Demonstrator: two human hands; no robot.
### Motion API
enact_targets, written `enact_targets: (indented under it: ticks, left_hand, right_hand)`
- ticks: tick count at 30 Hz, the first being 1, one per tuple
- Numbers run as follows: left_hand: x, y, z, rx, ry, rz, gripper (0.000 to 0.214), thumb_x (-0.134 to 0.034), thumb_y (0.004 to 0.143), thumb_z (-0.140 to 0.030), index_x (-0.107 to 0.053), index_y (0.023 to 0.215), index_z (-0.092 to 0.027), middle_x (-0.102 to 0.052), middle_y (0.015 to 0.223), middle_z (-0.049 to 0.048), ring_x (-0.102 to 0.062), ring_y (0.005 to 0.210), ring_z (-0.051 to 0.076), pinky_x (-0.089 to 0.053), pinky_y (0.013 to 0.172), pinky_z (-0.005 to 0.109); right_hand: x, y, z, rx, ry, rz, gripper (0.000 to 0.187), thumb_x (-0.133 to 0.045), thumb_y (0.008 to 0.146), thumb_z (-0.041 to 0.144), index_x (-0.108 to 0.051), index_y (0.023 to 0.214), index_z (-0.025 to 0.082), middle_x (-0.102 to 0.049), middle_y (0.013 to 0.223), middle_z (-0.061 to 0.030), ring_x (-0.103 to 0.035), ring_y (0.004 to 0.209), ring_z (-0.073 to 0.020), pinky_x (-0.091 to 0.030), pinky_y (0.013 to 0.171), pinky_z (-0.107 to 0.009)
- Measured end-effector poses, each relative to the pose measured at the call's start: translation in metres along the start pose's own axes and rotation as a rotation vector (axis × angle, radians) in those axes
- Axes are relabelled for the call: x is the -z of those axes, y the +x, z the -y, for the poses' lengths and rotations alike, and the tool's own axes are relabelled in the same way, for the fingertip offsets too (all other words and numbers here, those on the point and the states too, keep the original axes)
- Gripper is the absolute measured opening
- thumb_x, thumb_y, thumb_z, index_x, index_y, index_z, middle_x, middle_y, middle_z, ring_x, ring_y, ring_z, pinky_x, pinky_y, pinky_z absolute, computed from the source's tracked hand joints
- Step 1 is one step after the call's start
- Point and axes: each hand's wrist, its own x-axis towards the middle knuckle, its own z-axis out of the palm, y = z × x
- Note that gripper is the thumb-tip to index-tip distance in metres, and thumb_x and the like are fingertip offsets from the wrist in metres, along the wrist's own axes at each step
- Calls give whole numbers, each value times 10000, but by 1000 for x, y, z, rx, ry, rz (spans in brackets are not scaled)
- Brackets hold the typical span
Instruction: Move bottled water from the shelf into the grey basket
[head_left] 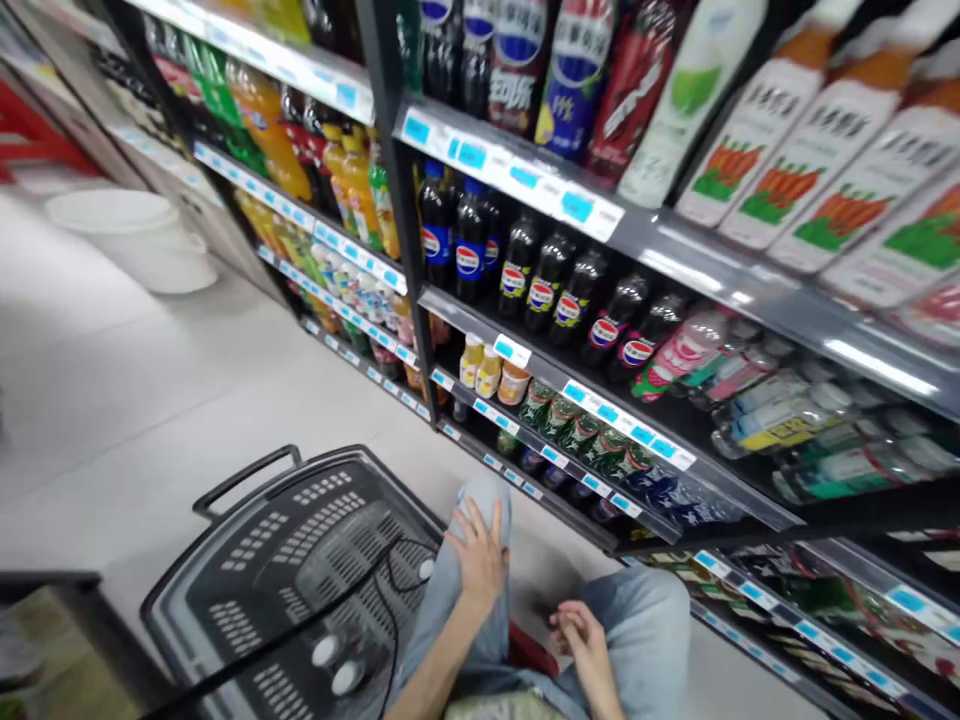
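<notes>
My left hand point(480, 555) rests open on my left knee, its fingers spread over the light blue jeans point(484, 495). Between my knees, beside the right thigh, my right hand point(583, 638) hangs with its fingers curled loosely in; nothing shows in it. Left of my leg stands a dark grey shopping basket point(247, 505) with a raised handle point(244, 480). Inside the basket lie bottles with white caps point(347, 677), and a thin black cable point(394, 610) runs across it.
Shelves ahead hold cola bottles point(470, 250), green bottles point(570, 425) and tall carrot-juice cartons point(817, 150), above shelf edges point(510, 180) with price tags. White round tubs point(127, 235) stand on the pale floor point(247, 360) at far left. A blurred dark-edged object point(64, 640) fills the lower left corner.
</notes>
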Motion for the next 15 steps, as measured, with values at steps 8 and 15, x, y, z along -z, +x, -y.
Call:
enact_targets:
  ticks: [8, 15]
  left_hand:
    - [3, 14, 33, -175, 202, -72, 727, -674, 977, -328, -487, 1669, -205, -405, 1703, 322, -473, 1500, 546, -450, 1136, 709]
    - [9, 17, 35, -196, 325, -142, 646, -656, 1008, -354, -537, 1635, -256, -513, 1644, 287, -554, 1448, 491, -534, 1076, 628]
  right_hand:
    - [31, 30, 41, 187, 174, -341, 728, -919, 498, 792, -760, 885, 196, -825, 833, -117, -745, 618, -267, -592, 535, -345]
    - [44, 47, 171, 560, 119, -406, 582, -819, 777, 707, -734, 1046, 198, -821, 980, -124, -754, 742, -245, -608, 663, -356]
